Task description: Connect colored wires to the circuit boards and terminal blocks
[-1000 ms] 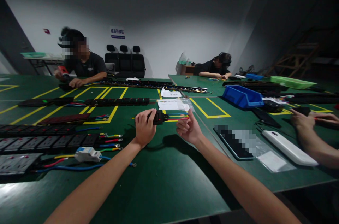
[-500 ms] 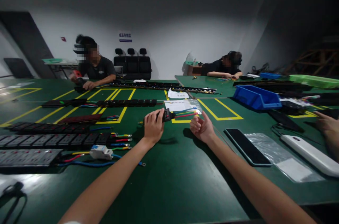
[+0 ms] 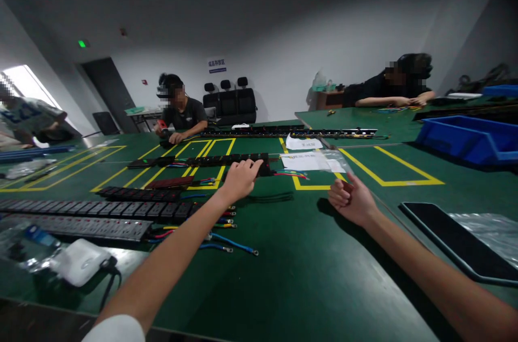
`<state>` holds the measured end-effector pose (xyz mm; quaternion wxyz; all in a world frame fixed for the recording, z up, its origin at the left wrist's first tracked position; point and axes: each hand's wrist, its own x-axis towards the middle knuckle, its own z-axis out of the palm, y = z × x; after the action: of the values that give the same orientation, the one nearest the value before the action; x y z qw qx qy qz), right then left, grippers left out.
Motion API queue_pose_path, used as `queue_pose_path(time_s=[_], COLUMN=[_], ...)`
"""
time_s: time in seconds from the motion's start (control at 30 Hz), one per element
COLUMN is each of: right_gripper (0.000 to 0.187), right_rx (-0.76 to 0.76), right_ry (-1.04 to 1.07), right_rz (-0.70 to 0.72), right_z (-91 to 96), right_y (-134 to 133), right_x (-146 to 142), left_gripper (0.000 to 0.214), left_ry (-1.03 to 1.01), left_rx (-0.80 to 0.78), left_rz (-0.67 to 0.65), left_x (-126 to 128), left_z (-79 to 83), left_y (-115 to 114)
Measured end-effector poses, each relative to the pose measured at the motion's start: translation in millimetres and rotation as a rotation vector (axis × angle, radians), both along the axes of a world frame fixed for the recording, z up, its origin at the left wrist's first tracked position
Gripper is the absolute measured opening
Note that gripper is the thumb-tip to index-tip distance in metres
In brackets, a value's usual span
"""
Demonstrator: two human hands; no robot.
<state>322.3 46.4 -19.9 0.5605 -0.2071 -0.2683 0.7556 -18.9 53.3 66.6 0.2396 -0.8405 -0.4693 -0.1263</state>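
Note:
My left hand (image 3: 240, 179) is closed on a black wired block (image 3: 264, 164), held above the green table (image 3: 267, 272). Several coloured wires (image 3: 292, 173) with lug ends stick out of it to the right, and their shadow lies below. Just behind the block runs a black socket strip (image 3: 214, 160), overlapping it in view. Apart from the wires, my right hand (image 3: 351, 200) hovers further right with fingers curled and thumb raised. A small reddish-brown patch shows between thumb and fingers, but I cannot make out what it is.
Socket strips (image 3: 93, 227) with lugged wires lie at left, near a white device (image 3: 83, 262). White paper labels (image 3: 305, 161) lie ahead. A phone (image 3: 457, 242) and a blue bin (image 3: 469, 139) are at right. Co-workers (image 3: 184, 115) sit across the table.
My view has swung left. My left hand has drawn the block leftward, away from my right hand. The wire ends that were by my right fingertips are now clear of them.

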Motion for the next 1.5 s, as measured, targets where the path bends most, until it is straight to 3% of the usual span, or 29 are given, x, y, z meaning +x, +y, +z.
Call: queue_pose_path(time_s=[0.2,0.37,0.5,0.9,1.07,1.2,1.37,1.5], right_gripper=[0.034,0.034,0.034,0.035,0.035,0.036,0.043,0.043], right_rx=[-0.024,-0.006,0.007,0.015,0.014,0.006,-0.012,-0.001], right_ry=[0.021,0.021,0.013,-0.009,-0.048,-0.095,-0.152,-0.189], right_rz=[0.013,0.036,0.044,0.03,0.027,0.027,0.017,-0.015], right_z=[-3.6,-3.1,-1.9,-0.6,-2.0,-6.2,-8.6,-8.2], right_y=[4.3,5.0,4.1,3.9,4.8,8.3,9.8,8.1], right_x=[-2.0,-3.1,-4.2,-8.5,-8.8,-9.6,-11.5,-13.8], left_gripper=[0.069,0.059,0.055,0.044,0.049,0.05,0.042,0.038], left_ry=[0.223,0.288,0.268,0.334,0.363,0.327,0.272,0.269], left_rx=[-0.016,0.02,0.047,0.022,-0.021,-0.037,-0.078,-0.147], left_rz=[0.082,0.167,0.096,0.053,0.144,0.208,0.273,0.312], left_x=[-81.2,-110.8,-113.5,-106.6,-114.4,-116.1,-100.2,-82.2], left_z=[2.2,-6.1,-8.9,-5.5,-5.6,-14.6,-27.3,-26.1], left_y=[22.1,40.9,51.7,72.2,76.2,78.4,79.9,78.7])
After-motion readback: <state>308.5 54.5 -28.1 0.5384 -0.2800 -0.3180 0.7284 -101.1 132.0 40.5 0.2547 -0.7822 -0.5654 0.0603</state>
